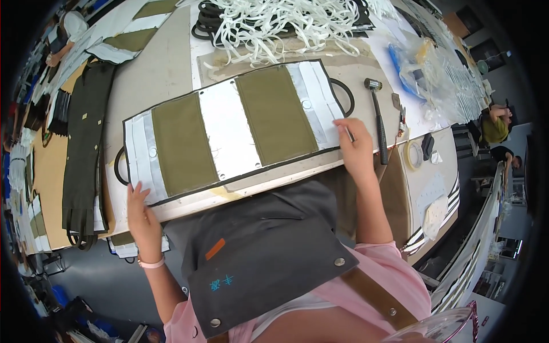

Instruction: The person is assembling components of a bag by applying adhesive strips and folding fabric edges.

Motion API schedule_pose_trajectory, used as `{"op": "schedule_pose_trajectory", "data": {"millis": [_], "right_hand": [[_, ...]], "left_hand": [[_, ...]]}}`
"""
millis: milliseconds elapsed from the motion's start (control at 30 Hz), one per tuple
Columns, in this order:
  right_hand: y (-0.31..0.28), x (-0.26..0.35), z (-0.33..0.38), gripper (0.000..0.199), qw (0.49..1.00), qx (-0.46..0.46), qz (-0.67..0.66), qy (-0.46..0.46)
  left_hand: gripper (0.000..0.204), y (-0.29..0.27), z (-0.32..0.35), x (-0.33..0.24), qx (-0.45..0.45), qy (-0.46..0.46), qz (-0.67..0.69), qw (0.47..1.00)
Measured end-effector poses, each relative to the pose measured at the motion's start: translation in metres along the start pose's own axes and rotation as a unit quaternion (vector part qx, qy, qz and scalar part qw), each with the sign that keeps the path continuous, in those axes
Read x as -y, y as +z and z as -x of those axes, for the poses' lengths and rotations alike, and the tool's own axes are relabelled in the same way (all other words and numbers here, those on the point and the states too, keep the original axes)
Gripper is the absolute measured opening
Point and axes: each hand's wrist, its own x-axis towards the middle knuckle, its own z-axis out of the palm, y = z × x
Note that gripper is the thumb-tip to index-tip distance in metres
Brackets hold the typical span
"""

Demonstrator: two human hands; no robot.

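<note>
A rectangular fabric panel (pixel 229 131) lies across the table in front of me, white with two olive bands, dark edging and metal eyelets. A black loop handle sticks out at each end. At its near left corner is my left hand (pixel 144 220), fingers stretched out and touching the panel's edge. My right hand (pixel 357 150) is closed at the near right corner, its fingertips against the white end. Between its fingers shows a slim dark tool (pixel 349 134), mostly hidden, whose kind I cannot make out.
A hammer (pixel 376 117) lies right of the panel, near a tape roll (pixel 412 155). White straps (pixel 280 26) are heaped behind. Dark folded fabric (pixel 86 143) with handles lies left; a clear plastic bag (pixel 426 77) lies far right. Other people are in the background.
</note>
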Motion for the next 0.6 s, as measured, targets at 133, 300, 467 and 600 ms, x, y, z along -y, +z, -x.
{"op": "schedule_pose_trajectory", "data": {"millis": [133, 300, 467, 600], "right_hand": [[0.025, 0.039, 0.03, 0.018, 0.991, 0.084, -0.1, -0.03], [0.063, 0.06, 0.044, 0.023, 0.978, 0.162, -0.077, -0.104], [0.069, 0.058, 0.042, 0.026, 0.972, 0.196, -0.04, -0.122], [0.069, 0.051, 0.046, 0.024, 0.965, 0.18, -0.005, -0.189]], "left_hand": [[0.037, 0.049, -0.019, -0.076, 0.094, 0.058, 0.2, 0.973], [0.037, 0.099, -0.031, -0.137, 0.186, 0.114, 0.329, 0.919], [0.033, 0.114, -0.029, -0.134, 0.213, 0.188, 0.228, 0.931], [0.031, 0.119, -0.026, -0.133, 0.212, 0.226, 0.185, 0.933]]}}
